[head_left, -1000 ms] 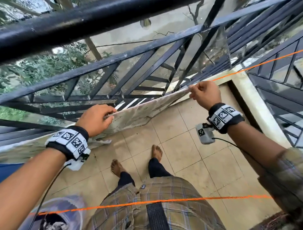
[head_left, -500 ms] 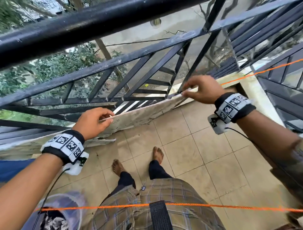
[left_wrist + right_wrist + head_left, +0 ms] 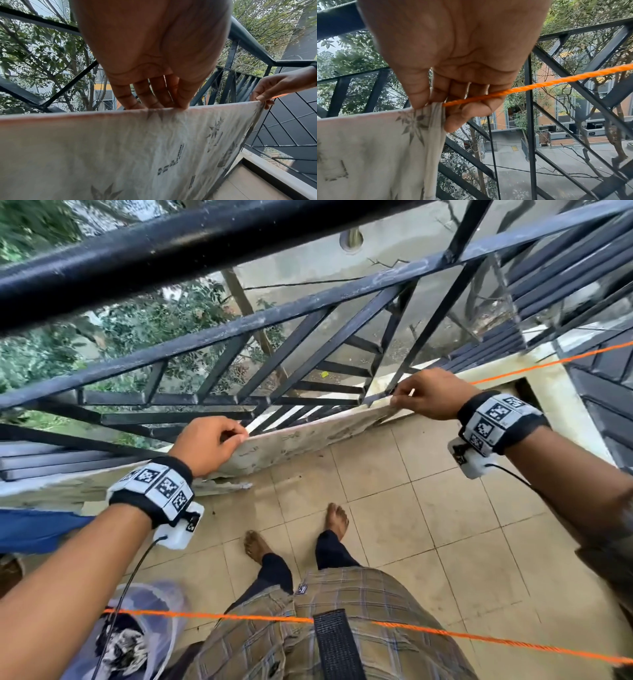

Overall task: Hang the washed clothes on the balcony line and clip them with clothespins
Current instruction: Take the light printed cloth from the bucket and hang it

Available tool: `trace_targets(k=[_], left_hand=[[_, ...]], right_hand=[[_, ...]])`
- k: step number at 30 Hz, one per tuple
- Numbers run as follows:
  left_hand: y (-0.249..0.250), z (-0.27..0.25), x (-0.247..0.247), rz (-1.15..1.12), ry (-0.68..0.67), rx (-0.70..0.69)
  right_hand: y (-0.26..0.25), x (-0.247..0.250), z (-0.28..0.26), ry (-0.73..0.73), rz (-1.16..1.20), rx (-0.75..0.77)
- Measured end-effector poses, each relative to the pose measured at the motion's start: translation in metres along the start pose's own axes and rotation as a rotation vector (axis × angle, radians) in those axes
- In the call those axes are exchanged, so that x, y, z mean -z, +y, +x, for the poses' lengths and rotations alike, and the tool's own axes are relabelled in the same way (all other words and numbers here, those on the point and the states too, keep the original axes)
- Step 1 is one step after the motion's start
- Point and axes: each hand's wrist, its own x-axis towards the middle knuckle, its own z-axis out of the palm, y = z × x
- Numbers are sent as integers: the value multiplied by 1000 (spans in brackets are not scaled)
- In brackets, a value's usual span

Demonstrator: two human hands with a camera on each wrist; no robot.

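Under the cloth (image 3: 120,148), line (hidden).

From the head we look steeply down past the black metal balcony railing (image 3: 308,309) onto the beige tiled floor (image 3: 428,508); each wrist view sits close under its palm, facing outward through the bars, perhaps level; all three share the pale leaf-printed cloth (image 3: 120,148).

readable text: none | cloth (image 3: 120,155): grey printed marks and leaf motifs, shown faint through the fabric, no letters can be made out | wrist bands (image 3: 493,419): black-and-white square code markers, no words or numbers | shirt tag (image 3: 301,589): small square code mark, too small to read
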Motion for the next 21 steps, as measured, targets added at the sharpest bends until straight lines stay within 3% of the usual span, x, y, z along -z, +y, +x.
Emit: trace_targets(k=[4, 10, 15, 21], left_hand=[[4, -1, 7, 1, -39, 3], [8, -26, 29, -57, 63, 12], [-13, -81, 51, -159, 190, 8], [-79, -208, 61, -303, 414, 96]], right_hand=[[-6, 8, -4, 18, -1, -13], [-51, 21, -7, 155, -78, 24], [-135, 22, 8, 151, -76, 144], [-305, -11, 16, 149, -70, 424]])
